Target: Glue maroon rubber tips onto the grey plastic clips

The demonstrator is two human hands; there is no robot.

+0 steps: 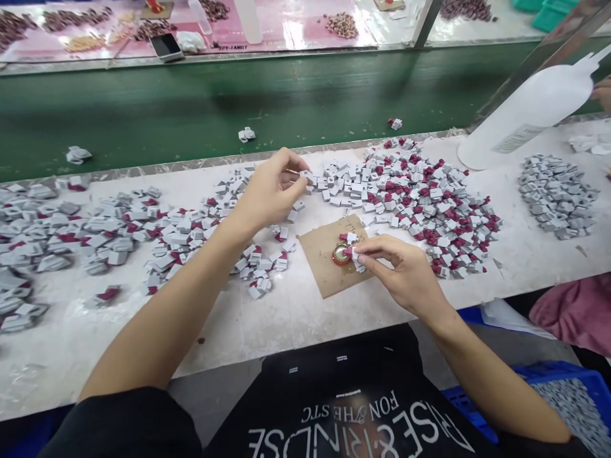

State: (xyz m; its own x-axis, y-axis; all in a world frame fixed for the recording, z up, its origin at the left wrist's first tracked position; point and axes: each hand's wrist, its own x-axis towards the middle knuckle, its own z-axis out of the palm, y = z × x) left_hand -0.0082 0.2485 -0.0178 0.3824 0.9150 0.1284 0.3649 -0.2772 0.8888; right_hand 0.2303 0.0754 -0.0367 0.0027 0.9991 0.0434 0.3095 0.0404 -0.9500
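My right hand (405, 270) pinches a small grey-and-maroon plastic part (355, 254) between thumb and fingers. It holds the part at a red-rimmed bottle cap (340, 255), which lies on a square of brown cardboard (324, 278). Another maroon-and-grey part (350, 237) sits just behind the cap. My left hand (277, 187) is at the near side of a heap of grey plastic pieces (344, 184), thumb and fingertips closed on a small grey piece (307, 176). To the right spreads a pile of joined grey-and-maroon parts (429, 197).
More grey and maroon parts (109, 222) cover the table's left. A white squeeze bottle (529, 111) stands tilted at the right, near a grey pile (556, 194). Behind the table runs a green belt (305, 95) with a few stray pieces. A blue crate (592, 375) sits below right.
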